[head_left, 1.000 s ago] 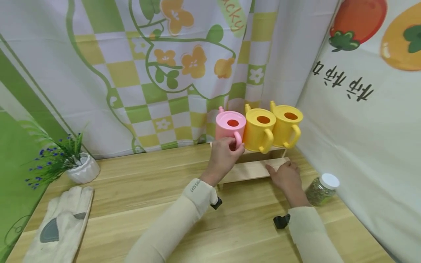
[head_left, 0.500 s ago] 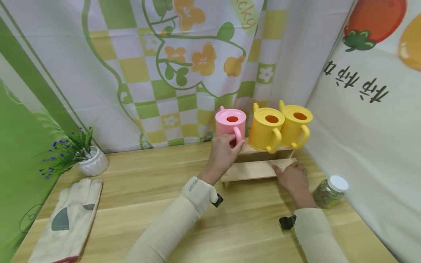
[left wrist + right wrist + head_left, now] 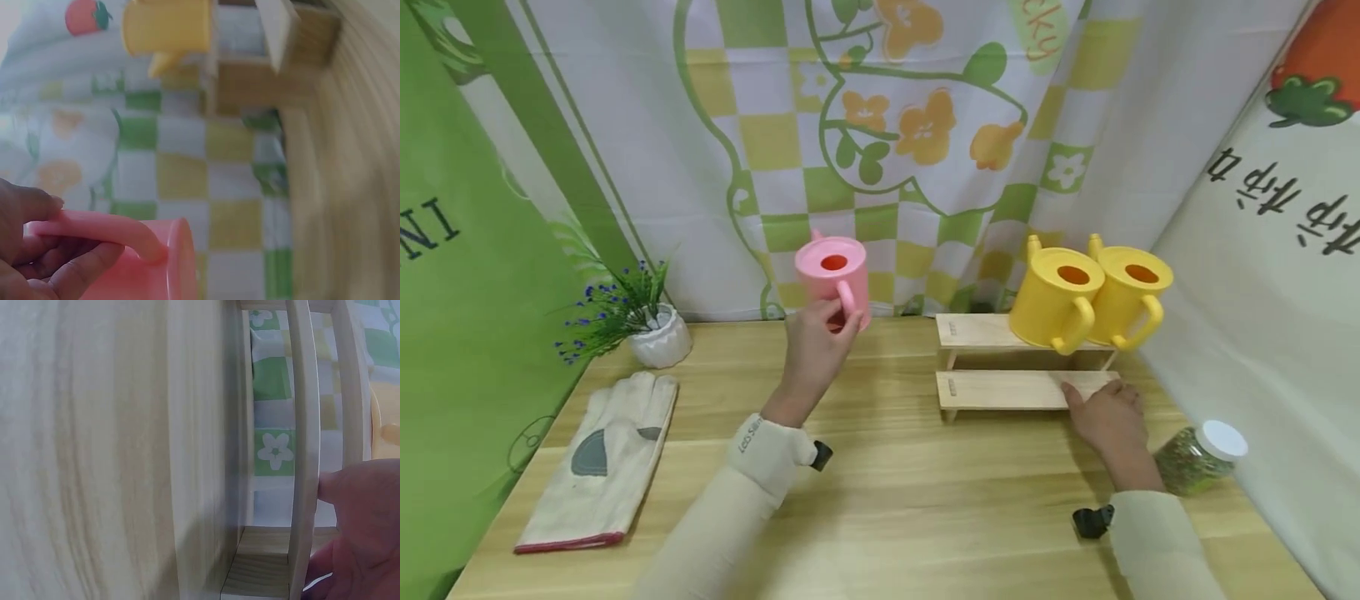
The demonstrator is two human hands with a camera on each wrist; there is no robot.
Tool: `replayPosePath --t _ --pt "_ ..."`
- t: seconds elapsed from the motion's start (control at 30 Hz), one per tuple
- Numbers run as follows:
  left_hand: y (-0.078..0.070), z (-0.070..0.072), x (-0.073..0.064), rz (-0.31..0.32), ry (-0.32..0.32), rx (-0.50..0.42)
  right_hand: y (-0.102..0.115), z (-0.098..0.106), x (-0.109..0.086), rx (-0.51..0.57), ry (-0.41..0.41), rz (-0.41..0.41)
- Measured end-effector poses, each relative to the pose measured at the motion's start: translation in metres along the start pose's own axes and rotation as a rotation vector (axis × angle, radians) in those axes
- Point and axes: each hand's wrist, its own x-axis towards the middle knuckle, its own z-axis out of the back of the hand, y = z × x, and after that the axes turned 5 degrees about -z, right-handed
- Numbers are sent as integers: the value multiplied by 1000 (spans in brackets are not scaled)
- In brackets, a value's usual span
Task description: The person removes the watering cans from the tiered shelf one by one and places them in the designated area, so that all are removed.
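Note:
A pink watering can point(image 3: 832, 271) is held in the air by my left hand point(image 3: 815, 350), left of a two-step wooden shelf point(image 3: 1007, 390). Thumb and fingers pinch its handle point(image 3: 106, 229), as the left wrist view confirms; its base is apart from the table. My right hand point(image 3: 1112, 421) grips the right end of the shelf's lower board, thumb on top and fingers at the end. Two yellow watering cans, one nearer the middle point(image 3: 1051, 296) and one at the right point(image 3: 1126, 292), stand side by side on the upper board, handles toward me.
A clear jar with a white lid point(image 3: 1198, 457) stands right of my right hand. At the left lie cream work gloves point(image 3: 613, 458), with a white pot point(image 3: 660, 337) of purple-flowered greenery behind them. Printed curtains point(image 3: 887, 192) hang behind the wooden table point(image 3: 880, 517).
My left hand has lifted the pink watering can off the upper board and carried it left. The right hand stays on the shelf. The head view has swung left.

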Motion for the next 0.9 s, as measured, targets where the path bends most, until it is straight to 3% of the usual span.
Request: replayPosePath --t 0.2,0.33,0.53,0.9 --pt "69 33 -23 121 -47 58 -4 5 -1 -21 -18 24" --pt "100 50 -41 166 -65 108 -3 3 0 -35 -21 28" --pt "118 64 -62 193 -88 163 -3 -1 3 -42 -28 35" --pt "139 74 -81 170 -132 224 -4 -2 4 -31 -19 25"
